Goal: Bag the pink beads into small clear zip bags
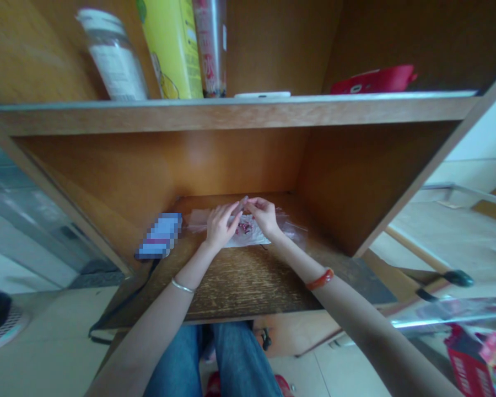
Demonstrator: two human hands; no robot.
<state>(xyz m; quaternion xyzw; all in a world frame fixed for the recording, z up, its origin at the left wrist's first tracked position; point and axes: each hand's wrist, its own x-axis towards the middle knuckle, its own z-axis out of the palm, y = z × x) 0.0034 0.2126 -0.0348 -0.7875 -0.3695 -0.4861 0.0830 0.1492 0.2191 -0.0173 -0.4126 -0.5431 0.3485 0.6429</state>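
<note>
My left hand (222, 225) is closed, thumb and fingers pinching a small, thin greyish piece (241, 206) whose kind I cannot make out. My right hand (265, 216) meets it from the other side, its fingertips pressed together at the end of that piece; what they hold is too small to name. Just below the hands lies a white sheet or bag (254, 238) with small dark red bits (244, 226) on or in it. Clear plastic bags (197, 219) stick out to the left, and more clear plastic (294, 231) to the right.
A phone (160, 236) with a dark strap (126, 309) lies at the left on the worn wooden desktop (252, 281). Overhead, a shelf edge (240, 116) crosses the view, bearing a white-capped jar (118, 60), a yellow container (176, 49), a tall tube (210, 49) and a red pouch (374, 81).
</note>
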